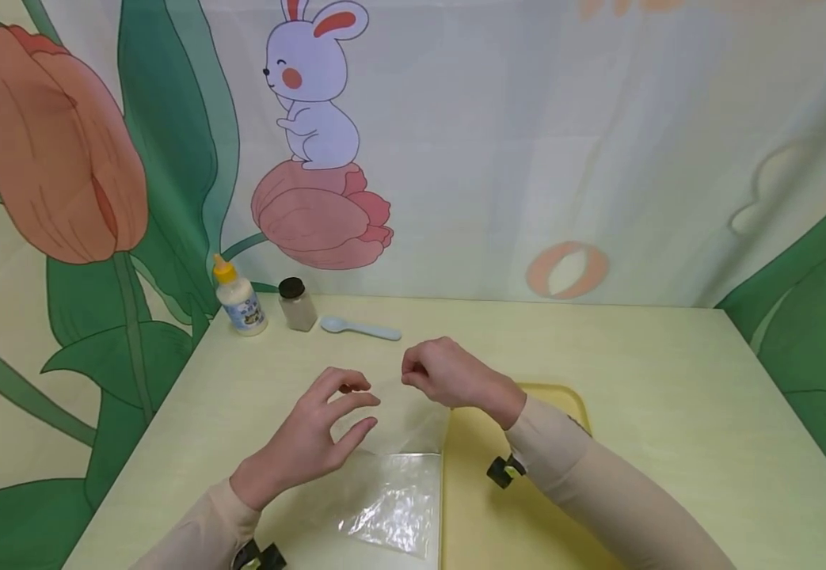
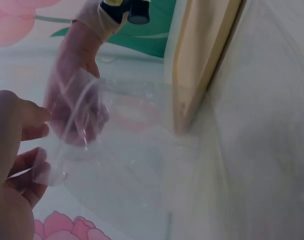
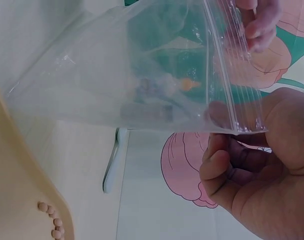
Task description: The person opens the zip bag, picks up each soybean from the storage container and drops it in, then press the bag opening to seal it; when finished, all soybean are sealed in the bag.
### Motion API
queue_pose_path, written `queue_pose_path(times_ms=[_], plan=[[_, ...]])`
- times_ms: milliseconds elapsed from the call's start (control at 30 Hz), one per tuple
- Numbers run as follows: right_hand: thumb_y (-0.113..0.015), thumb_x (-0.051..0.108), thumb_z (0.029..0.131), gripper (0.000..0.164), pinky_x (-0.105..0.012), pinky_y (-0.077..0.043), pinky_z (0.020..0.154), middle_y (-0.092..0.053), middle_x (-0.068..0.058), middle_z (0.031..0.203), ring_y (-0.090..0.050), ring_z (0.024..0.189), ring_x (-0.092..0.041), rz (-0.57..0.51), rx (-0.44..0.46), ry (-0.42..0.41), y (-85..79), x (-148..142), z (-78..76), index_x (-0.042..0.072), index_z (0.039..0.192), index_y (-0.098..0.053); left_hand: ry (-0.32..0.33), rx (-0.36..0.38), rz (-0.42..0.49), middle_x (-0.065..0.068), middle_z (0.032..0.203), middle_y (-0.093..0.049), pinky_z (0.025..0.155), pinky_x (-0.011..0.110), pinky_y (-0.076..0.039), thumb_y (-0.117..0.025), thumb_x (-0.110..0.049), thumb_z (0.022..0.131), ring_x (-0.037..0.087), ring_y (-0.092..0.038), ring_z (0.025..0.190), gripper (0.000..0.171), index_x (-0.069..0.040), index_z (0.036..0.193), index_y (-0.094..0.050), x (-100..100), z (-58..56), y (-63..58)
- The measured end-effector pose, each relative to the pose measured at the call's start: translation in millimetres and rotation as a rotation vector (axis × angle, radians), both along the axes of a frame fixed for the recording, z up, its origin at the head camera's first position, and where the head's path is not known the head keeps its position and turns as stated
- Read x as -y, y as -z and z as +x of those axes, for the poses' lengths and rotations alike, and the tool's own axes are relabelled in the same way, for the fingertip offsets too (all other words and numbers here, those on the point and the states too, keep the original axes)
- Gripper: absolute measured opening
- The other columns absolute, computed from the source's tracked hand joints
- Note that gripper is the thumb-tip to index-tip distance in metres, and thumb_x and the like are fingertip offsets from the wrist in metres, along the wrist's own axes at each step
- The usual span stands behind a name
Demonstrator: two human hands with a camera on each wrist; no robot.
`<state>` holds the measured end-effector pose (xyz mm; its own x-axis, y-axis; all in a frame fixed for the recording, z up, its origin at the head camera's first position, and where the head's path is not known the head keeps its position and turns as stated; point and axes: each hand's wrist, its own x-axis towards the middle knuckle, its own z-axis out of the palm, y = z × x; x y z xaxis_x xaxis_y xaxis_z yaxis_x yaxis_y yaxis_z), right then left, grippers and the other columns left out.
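Observation:
A clear zip-top bag (image 3: 162,65) is stretched between both hands, with ridged zip lines along its mouth. My right hand (image 1: 444,370) pinches one corner of the mouth, its fingers curled in. At the other side of the mouth, my left hand (image 1: 316,431) holds the edge between its fingers, some of them behind the film in the left wrist view. In the head view its thumb and forefinger stand a little apart. Seen through the film in the right wrist view are the yellow-capped bottle (image 3: 157,86) and the jar (image 3: 146,114).
Shiny clear plastic (image 1: 394,514) lies below the hands. A yellow tray (image 1: 498,522) sits under my right forearm; small brown balls (image 3: 54,215) line its rim. At the back left stand a bottle (image 1: 241,305) and a black-lidded jar (image 1: 298,309), beside a pale blue spoon (image 1: 363,328).

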<state>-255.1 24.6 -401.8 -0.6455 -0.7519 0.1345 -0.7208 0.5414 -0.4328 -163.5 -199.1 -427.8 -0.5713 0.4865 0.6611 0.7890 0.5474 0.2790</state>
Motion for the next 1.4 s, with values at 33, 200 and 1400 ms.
queue_pose_path(times_ms=[33,200,1400], plan=[[-0.065,0.015,0.093,0.009,-0.022,-0.047,0.064,-0.066,0.004,0.078,-0.054,0.064,-0.006,0.002,0.004,0.001,-0.1,-0.1,0.2,0.011,0.086,-0.069,-0.007,0.017,0.014,0.007,0.113,-0.056,0.086,0.031,-0.048,-0.072,-0.019,0.088,0.019,-0.053,0.103,0.014,-0.013,0.101,-0.070,0.8,-2.2,2.0],[-0.065,0.015,0.093,0.009,-0.022,-0.047,0.064,-0.066,0.004,0.079,-0.054,0.065,-0.006,0.004,0.030,0.004,0.1,-1.3,1.4,0.010,0.087,-0.069,-0.063,0.131,0.049,0.005,0.118,-0.057,0.085,0.036,-0.049,-0.074,-0.020,0.085,0.020,-0.055,0.106,0.013,-0.019,0.099,-0.075,2.9,-8.5,12.3],[-0.066,0.018,0.093,0.007,-0.022,-0.049,0.062,-0.063,0.007,0.077,-0.055,0.066,-0.006,-0.179,0.059,0.044,-0.1,-20.0,-4.0,0.012,0.093,-0.069,-0.083,0.327,0.068,0.000,0.084,-0.060,0.059,0.020,-0.043,-0.070,-0.005,0.079,0.011,-0.051,0.066,0.026,-0.011,0.104,-0.069,-0.4,-11.7,24.9]])
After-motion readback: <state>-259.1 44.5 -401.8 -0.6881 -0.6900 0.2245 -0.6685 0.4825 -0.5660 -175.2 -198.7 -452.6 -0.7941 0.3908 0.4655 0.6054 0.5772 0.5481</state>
